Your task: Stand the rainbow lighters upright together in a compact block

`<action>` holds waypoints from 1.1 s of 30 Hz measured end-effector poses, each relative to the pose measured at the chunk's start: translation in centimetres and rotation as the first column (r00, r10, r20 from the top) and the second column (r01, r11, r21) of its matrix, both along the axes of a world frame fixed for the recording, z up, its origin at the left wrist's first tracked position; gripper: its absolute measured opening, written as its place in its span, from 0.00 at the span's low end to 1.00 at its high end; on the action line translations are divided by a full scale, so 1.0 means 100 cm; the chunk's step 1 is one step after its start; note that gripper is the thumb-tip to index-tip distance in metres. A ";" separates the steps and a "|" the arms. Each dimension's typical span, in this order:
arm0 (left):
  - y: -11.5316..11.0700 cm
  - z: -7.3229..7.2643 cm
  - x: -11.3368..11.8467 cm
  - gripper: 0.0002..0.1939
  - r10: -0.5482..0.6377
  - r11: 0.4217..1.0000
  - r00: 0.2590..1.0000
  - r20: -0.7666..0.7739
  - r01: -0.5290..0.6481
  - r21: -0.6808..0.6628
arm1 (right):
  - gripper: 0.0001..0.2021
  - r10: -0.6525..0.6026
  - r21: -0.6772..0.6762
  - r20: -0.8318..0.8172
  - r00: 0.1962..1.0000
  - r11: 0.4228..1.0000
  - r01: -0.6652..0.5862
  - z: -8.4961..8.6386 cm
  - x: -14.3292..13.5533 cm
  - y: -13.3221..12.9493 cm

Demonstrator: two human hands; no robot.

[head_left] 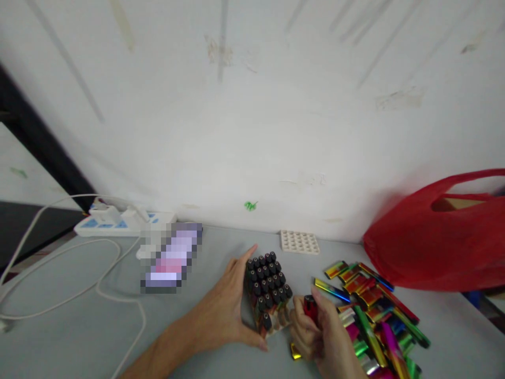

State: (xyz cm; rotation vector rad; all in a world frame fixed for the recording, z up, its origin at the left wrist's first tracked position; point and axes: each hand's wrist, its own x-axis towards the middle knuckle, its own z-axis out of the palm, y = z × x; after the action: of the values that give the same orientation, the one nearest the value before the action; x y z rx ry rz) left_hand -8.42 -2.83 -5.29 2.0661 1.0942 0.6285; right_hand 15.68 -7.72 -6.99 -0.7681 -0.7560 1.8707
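Note:
My left hand is spread around the left side of a small rack, its thumb at the near corner and its fingers along the far side. Slim shiny tubes with black ends stand upright in this rack in rows, with some open holes at the near right. In my right hand, closed just right of the rack, is a red tube with a black end, its top pointing up. A loose gold tube lies under that hand, partly hidden.
Many loose metallic-coloured tubes are heaped at the right. Behind them sits a red plastic bag. A pale tray with holes lies by the wall. To the left are a blurred phone, a power strip and a white cable.

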 end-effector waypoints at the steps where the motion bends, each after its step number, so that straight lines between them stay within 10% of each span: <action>1: 0.000 0.000 0.000 0.86 0.001 1.000 1.000 0.000 -0.001 -0.001 | 0.36 0.008 0.002 -0.001 1.000 1.000 -0.008 -0.001 0.001 0.000; 14: 0.002 0.000 0.000 0.89 0.008 1.000 0.999 -0.038 -0.008 -0.010 | 0.37 -0.058 0.157 0.200 0.978 0.987 0.026 -0.025 0.015 0.007; 21: 0.001 0.001 0.001 0.88 0.006 1.000 1.000 -0.030 -0.006 -0.013 | 0.33 0.063 0.058 -0.027 0.998 0.996 -0.061 -0.029 0.017 0.003; 29: 0.001 0.003 0.001 0.88 0.002 1.000 0.999 -0.035 -0.002 -0.005 | 0.28 -0.175 0.261 0.124 0.977 0.955 0.138 -0.015 0.014 0.010; 33: 0.000 0.004 0.001 0.88 -0.002 1.000 0.999 -0.052 0.002 0.002 | 0.25 -0.460 0.426 0.338 0.821 0.853 0.303 0.003 0.015 0.003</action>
State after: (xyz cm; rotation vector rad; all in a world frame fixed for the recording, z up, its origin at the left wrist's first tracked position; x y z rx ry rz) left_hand -8.32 -2.79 -4.92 2.0959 1.1213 0.5782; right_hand 17.19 -7.38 -6.64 -1.0251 -1.0871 1.1554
